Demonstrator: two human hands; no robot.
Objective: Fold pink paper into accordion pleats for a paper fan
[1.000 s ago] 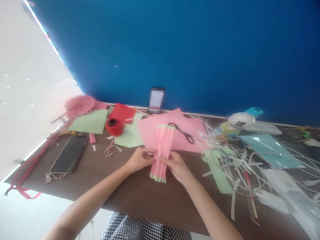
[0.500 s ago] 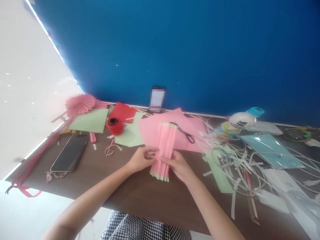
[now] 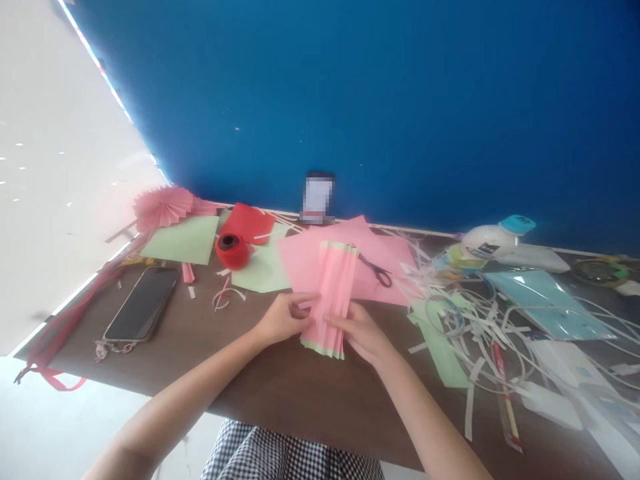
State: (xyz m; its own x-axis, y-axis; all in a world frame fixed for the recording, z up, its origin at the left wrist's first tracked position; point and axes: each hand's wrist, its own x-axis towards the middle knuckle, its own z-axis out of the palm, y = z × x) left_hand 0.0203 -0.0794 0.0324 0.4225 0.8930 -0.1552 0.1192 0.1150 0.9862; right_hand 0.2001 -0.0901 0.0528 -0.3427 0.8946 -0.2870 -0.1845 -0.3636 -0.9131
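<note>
A strip of pleated pink paper [image 3: 334, 280] with pale green ends is held up over the front of the brown table [image 3: 280, 393]. On its left edge, the fingers of my left hand [image 3: 285, 320] pinch it, thumb toward me. Gripping the opposite edge is my right hand [image 3: 363, 330], with its thumb across the front of the folds and its other fingers partly hidden behind. Behind the strip lie pink paper sheets [image 3: 390, 257], and black scissors [image 3: 376, 271] rest on them.
Left of my hands are a phone [image 3: 143, 303], a red roll [image 3: 233, 252], green paper [image 3: 183, 240] and a pink paper fan [image 3: 163, 208]. To the right, tangled white cables and strips [image 3: 483, 333], a glue bottle [image 3: 490, 240] and a blue packet [image 3: 547, 303] crowd the table.
The pleated strip has spread slightly wider between my hands, its right edge moving a little to the right. Both hands keep their hold.
</note>
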